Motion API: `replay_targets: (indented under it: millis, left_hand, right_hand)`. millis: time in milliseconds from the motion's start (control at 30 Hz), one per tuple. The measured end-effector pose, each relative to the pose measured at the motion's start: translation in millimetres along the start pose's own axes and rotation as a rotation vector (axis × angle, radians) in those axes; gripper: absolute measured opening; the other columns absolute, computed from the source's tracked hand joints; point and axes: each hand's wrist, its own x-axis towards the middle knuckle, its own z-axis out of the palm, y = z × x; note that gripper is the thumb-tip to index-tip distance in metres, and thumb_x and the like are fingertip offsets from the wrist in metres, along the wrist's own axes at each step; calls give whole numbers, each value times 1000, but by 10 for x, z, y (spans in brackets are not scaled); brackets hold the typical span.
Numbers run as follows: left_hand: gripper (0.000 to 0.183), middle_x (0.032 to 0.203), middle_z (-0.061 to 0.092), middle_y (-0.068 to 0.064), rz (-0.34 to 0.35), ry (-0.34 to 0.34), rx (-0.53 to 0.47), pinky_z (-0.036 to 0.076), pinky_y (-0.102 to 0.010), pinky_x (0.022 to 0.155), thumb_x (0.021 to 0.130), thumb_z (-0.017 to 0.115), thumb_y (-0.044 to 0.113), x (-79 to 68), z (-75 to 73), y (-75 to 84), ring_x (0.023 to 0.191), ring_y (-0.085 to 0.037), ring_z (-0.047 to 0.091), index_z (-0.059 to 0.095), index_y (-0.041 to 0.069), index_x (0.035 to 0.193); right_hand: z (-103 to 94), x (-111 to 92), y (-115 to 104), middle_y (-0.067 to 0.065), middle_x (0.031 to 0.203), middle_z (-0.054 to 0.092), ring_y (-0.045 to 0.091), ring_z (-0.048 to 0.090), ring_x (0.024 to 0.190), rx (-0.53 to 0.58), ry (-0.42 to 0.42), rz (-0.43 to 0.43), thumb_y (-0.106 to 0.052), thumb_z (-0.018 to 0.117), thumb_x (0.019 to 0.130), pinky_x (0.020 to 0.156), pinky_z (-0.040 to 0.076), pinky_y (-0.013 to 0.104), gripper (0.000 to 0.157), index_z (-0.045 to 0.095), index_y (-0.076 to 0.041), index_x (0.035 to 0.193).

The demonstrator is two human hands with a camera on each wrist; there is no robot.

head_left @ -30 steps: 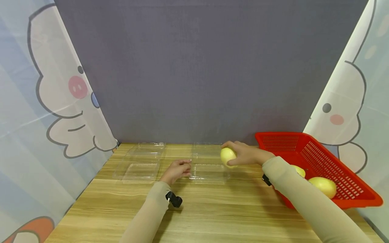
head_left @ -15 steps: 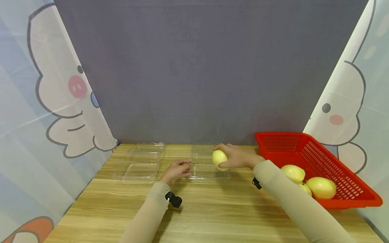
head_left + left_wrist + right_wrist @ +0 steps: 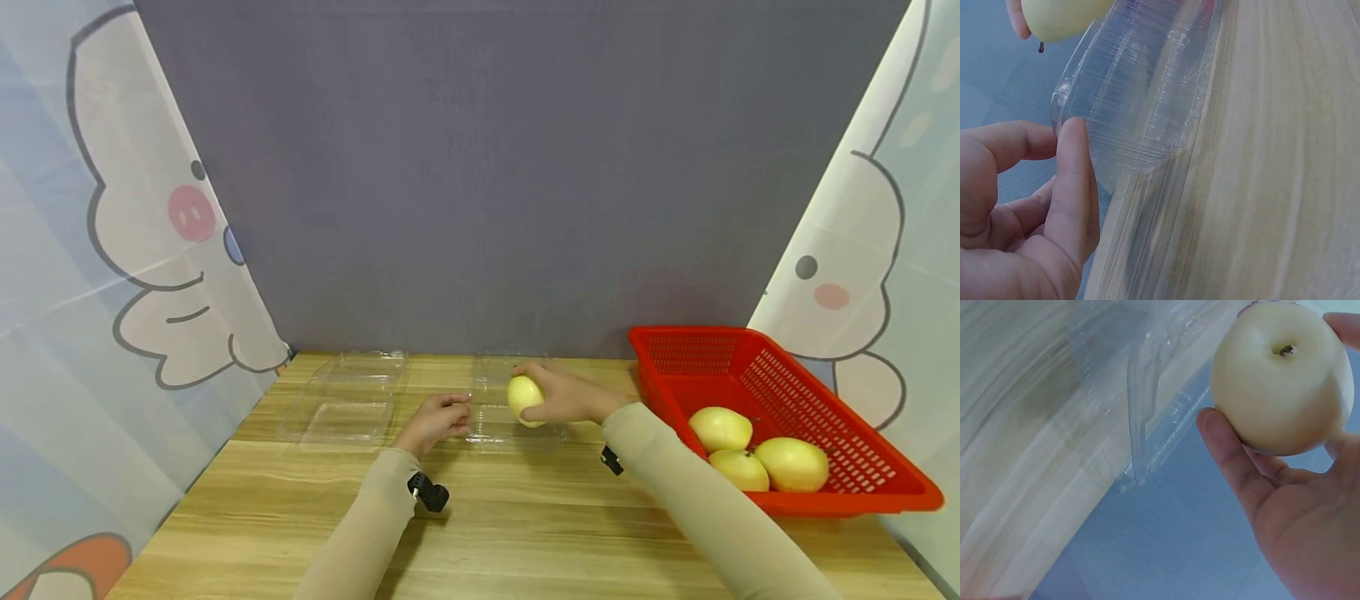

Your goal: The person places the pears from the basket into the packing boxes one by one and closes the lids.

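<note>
My right hand [image 3: 572, 396] grips a pale yellow apple [image 3: 527, 400] by its sides. The apple is held above a clear plastic clamshell container [image 3: 510, 433] in the middle of the table. In the right wrist view, the stem hollow of the apple [image 3: 1285, 369] faces the camera, with fingers round it. My left hand [image 3: 435, 425] is at the left edge of that container. The left wrist view shows thumb and forefinger of the left hand [image 3: 1035, 200] pinching the rim of the clear container [image 3: 1141, 94].
A red plastic basket [image 3: 705, 379] stands at the right, with three yellow apples [image 3: 792, 464] inside. A second clear clamshell container [image 3: 348, 421] lies to the left on the wooden table [image 3: 510, 533]. A grey cloth [image 3: 480, 183] hangs behind the table.
My right hand has moved left with the apple, from the container's right side to over it. More apples in the basket have come into view. The left hand stays in place.
</note>
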Motion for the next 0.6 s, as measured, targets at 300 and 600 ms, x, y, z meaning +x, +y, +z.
replay_targets:
  millis: [300, 600]
  left_hand:
    - [43, 114, 58, -26, -1, 6, 19, 59, -29, 79, 99, 55, 2, 5, 1, -10, 95, -29, 65, 48, -12, 140]
    - [42, 115, 58, -25, -3, 15, 7, 59, -30, 80, 100, 56, 3, 31, -7, -26, 95, -29, 65, 50, -12, 139]
  right_hand:
    - [120, 77, -1, 21, 138, 46, 28, 53, 101, 17, -7, 21, -28, 77, 81, 70, 53, 37, 70, 49, -16, 144]
    - [239, 157, -1, 18, 134, 49, 24, 54, 96, 16, -25, 17, -31, 76, 83, 68, 53, 34, 69, 48, -18, 145]
